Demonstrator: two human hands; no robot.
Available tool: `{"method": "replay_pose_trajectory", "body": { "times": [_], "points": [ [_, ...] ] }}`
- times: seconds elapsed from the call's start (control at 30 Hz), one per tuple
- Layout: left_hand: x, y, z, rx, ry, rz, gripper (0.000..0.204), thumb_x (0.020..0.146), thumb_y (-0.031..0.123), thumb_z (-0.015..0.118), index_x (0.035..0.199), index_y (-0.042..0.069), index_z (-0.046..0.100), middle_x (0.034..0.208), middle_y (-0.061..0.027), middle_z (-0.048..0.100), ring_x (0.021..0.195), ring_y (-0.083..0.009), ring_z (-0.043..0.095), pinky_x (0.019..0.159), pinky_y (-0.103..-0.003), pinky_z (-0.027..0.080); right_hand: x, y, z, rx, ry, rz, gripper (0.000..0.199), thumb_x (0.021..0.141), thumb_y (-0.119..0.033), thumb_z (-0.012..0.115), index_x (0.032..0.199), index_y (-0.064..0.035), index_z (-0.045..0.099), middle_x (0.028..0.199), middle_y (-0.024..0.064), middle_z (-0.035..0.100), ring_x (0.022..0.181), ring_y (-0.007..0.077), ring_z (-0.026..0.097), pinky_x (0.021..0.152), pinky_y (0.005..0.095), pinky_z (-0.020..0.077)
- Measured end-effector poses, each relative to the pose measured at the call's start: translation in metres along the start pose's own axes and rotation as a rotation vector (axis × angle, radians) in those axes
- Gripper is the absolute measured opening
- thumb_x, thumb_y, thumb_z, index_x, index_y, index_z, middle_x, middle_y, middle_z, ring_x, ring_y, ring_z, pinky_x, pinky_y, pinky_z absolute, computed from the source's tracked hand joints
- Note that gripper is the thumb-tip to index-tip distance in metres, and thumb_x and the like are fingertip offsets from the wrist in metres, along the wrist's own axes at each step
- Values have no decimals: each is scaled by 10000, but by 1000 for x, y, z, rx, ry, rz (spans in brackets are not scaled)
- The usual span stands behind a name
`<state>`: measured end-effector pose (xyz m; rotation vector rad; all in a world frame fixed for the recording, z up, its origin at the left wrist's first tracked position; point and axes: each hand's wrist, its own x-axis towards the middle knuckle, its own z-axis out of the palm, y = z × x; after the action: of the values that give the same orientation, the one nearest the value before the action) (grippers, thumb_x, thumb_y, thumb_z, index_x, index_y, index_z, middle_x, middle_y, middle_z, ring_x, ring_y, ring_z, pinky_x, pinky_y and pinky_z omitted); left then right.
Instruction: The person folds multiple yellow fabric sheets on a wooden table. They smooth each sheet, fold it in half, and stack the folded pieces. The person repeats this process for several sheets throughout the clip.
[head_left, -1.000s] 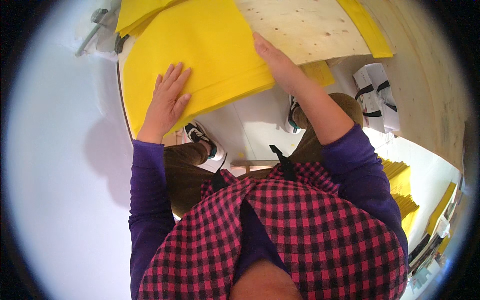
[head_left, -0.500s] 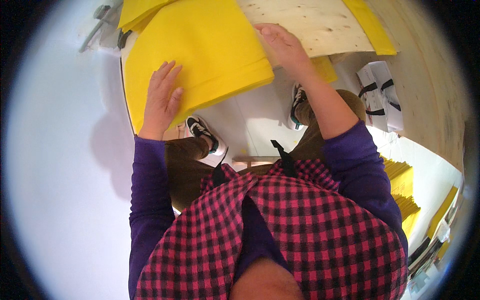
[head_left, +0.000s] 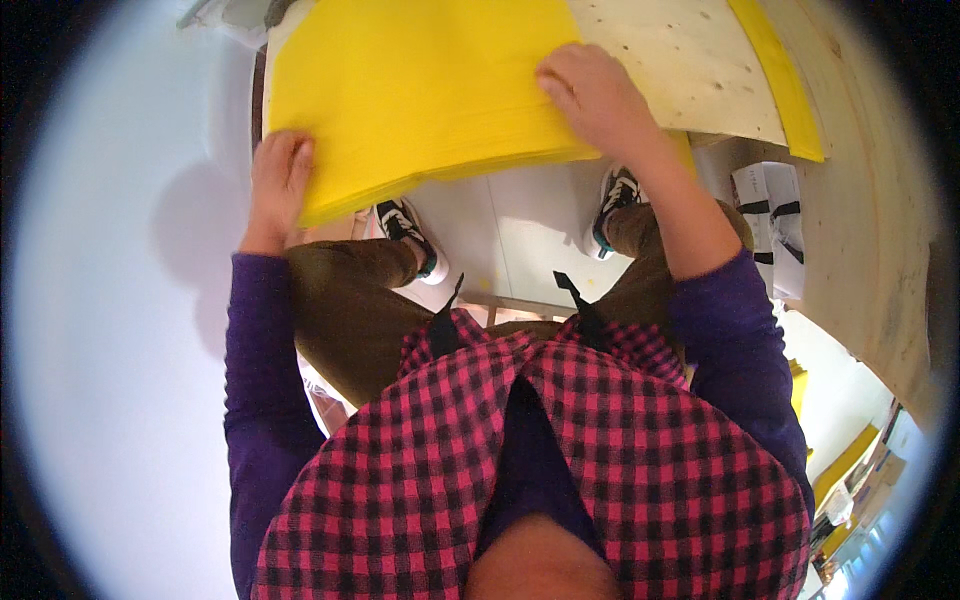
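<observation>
A stack of thin yellow cloth-like sheets lies on the pale wooden tabletop, its near edge hanging slightly over the front. My left hand is at the near left corner of the stack, fingers curled round its side edge. Across from it, my right hand grips the right edge with bent fingers, thumb toward the sheets. Both hands are slightly blurred, and the fingertips are partly hidden. Whether the pieces are flat sheets or sewn bags I cannot tell.
Bare knotty wood shows right of the stack, with a yellow strip beyond it. A white box with black straps stands lower right. A white wall bounds the left side. My shoes rest on the floor below.
Both hands have closed in on the stack's side edges, the left from lying flat on top, the right from beside it. The stack now lies straighter, and the view has shifted.
</observation>
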<state>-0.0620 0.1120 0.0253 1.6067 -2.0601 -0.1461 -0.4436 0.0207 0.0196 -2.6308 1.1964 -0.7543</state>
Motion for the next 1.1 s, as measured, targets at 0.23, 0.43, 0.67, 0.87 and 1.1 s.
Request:
{"method": "replay_pose_trajectory", "body": {
  "times": [0.23,0.43,0.67,0.87,1.1],
  "points": [
    [-6,1,-13,51,6,73,294,929,274,491,1018,23,615,1037,-163,595,1001,-354,544,881,-416,411,-1,-4,-8,-83,69,-6,259,878,-276,544,936,-45,645,955,144,633,946,345,571,839,454,453],
    [-6,-14,-9,-25,4,59,347,936,328,471,1040,35,625,1109,-166,587,1060,-354,520,929,-412,387,17,-3,-1,-133,50,29,293,872,-296,559,977,-34,638,1003,155,628,964,351,569,865,452,447],
    [-7,-16,-9,-158,-26,0,396,943,359,465,1067,14,614,1114,-175,580,1091,-341,514,951,-407,378,14,-9,7,-96,70,-10,294,881,-284,536,983,-32,647,1010,161,626,959,349,572,868,451,447],
    [-9,-15,-15,-63,-34,32,414,951,374,454,1080,20,623,1156,-181,581,1120,-347,514,975,-409,378,21,2,5,-117,-18,30,282,909,-251,524,1025,-14,624,1041,157,614,1006,341,551,903,419,429],
    [-12,-22,-13,-84,23,24,415,960,368,445,1112,25,622,1196,-174,578,1138,-357,509,981,-418,378,21,0,2,-80,22,26,313,895,-281,536,1037,-25,645,1065,176,622,1016,353,559,914,433,436]
  ]
}}
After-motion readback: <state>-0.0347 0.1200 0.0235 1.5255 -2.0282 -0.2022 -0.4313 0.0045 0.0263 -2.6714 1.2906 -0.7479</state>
